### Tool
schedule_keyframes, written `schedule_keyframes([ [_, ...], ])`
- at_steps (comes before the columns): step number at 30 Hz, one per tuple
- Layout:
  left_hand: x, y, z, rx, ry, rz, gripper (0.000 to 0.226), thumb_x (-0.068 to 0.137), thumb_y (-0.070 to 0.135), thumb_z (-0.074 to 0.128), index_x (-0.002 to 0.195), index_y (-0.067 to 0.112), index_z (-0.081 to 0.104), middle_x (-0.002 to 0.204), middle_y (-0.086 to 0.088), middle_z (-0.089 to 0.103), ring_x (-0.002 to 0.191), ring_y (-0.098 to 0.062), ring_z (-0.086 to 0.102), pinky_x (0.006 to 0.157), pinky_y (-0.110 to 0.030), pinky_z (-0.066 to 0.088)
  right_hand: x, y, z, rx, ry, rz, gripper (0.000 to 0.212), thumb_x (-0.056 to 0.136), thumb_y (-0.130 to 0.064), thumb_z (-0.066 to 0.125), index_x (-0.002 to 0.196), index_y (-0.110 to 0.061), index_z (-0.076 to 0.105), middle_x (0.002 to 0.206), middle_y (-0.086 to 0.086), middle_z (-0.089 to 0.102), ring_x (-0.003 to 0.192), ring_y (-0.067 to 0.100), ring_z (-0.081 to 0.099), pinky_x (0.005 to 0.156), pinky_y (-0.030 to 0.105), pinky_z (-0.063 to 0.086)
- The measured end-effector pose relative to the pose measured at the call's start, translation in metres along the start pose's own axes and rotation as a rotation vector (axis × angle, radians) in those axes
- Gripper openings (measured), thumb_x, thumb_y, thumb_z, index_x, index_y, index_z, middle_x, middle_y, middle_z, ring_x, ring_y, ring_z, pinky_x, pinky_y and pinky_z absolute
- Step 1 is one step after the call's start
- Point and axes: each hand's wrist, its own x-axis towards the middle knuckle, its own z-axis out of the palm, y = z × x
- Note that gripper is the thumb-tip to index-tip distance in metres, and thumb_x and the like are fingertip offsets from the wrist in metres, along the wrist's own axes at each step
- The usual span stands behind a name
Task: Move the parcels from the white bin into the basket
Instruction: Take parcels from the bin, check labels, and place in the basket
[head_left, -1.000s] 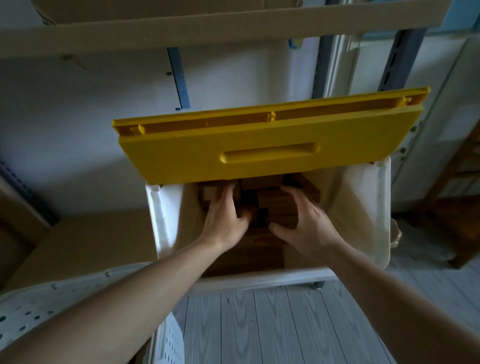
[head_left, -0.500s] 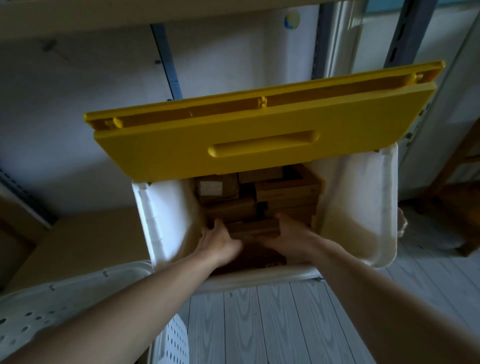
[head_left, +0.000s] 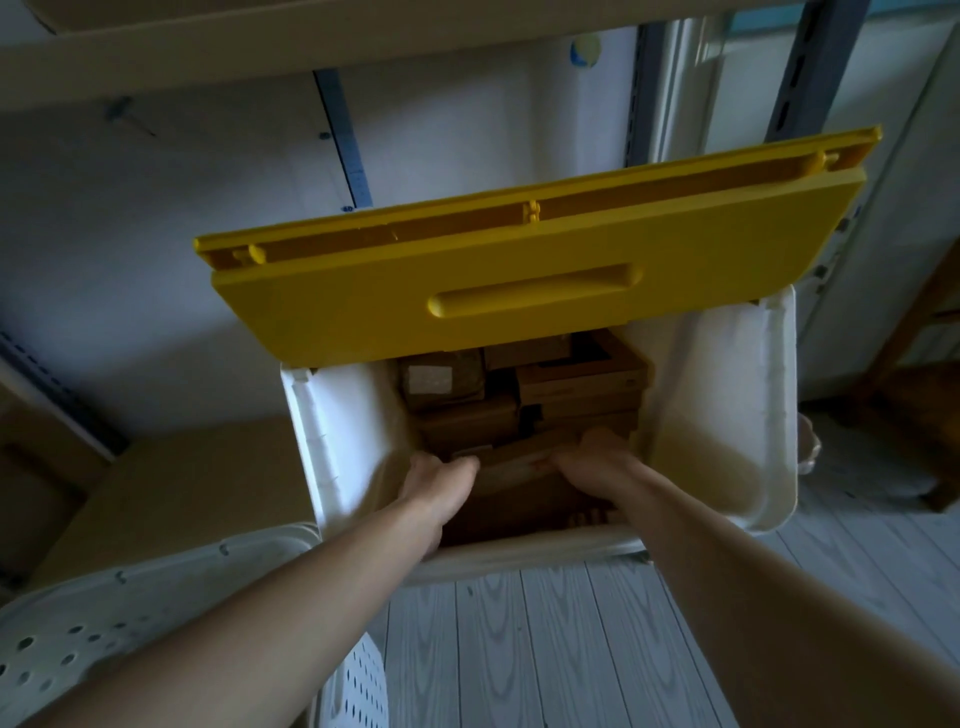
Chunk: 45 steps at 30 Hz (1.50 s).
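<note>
The white bin (head_left: 727, 415) stands open ahead of me, its yellow lid (head_left: 493, 291) tilted up at the back. Several brown cardboard parcels (head_left: 576, 384) are stacked inside. Both hands reach down into the bin. My left hand (head_left: 439, 480) and my right hand (head_left: 597, 460) curl their fingers over the two ends of one flat brown parcel (head_left: 511, 457) near the front of the stack. The fingertips are hidden behind the parcel. The white perforated basket (head_left: 358, 686) sits at the lower left, under my left forearm.
A cardboard sheet (head_left: 171, 488) lies left of the bin against the wall. Metal shelf uprights (head_left: 343, 130) rise behind, with a shelf overhead. Wooden furniture (head_left: 919, 364) stands at the right. Pale plank floor (head_left: 545, 649) lies in front of the bin.
Both hands have gone from resting spread on top of the parcels to lower and deeper in the bin, fingers curled round one flat parcel. The view has shifted closer and left.
</note>
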Motion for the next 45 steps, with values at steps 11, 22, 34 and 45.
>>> schedule_keyframes([
  [11, -0.039, 0.009, -0.029, 0.002, 0.145, 0.387, 0.068, 0.099, 0.033, 0.06, 0.155, 0.021, 0.024, 0.132, 0.0, 0.047, 0.107, -0.019, 0.056, 0.091, -0.035, 0.045, -0.05, -0.024, -0.035, 0.289, 0.116, -0.053, 0.035, 0.097, -0.051, 0.06, 0.086, -0.018, 0.057, 0.092, 0.006, 0.066, 0.088, 0.026, 0.067, 0.089, 0.047, 0.056],
  [22, -0.123, -0.023, -0.092, 0.103, 0.005, 0.761, 0.086, 0.074, 0.073, 0.071, 0.142, 0.032, 0.039, 0.122, 0.015, 0.063, 0.115, -0.004, 0.062, 0.101, -0.033, 0.052, -0.106, 0.004, -0.06, 0.695, -0.212, -0.183, 0.101, 0.062, -0.041, 0.095, 0.148, -0.019, 0.048, 0.122, 0.018, 0.072, 0.095, 0.031, 0.076, 0.066, 0.039, 0.061],
  [34, -0.142, -0.035, -0.201, -0.235, 0.136, 0.841, 0.046, 0.088, 0.055, 0.063, 0.127, 0.03, 0.059, 0.111, 0.0, 0.072, 0.103, -0.023, 0.07, 0.092, -0.051, 0.057, -0.146, -0.081, 0.015, 0.733, -0.251, -0.521, 0.091, 0.059, -0.063, 0.087, 0.135, -0.02, 0.061, 0.121, 0.009, 0.075, 0.112, 0.03, 0.072, 0.09, 0.048, 0.059],
  [45, -0.132, -0.07, -0.287, -0.378, 0.382, 0.773, 0.039, 0.092, 0.04, 0.054, 0.122, 0.016, 0.061, 0.103, -0.005, 0.072, 0.097, -0.019, 0.07, 0.081, -0.032, 0.054, -0.154, -0.162, 0.101, 0.744, -0.291, -0.666, 0.085, 0.066, -0.047, 0.084, 0.122, 0.008, 0.051, 0.108, 0.02, 0.075, 0.094, 0.036, 0.075, 0.061, 0.041, 0.063],
])
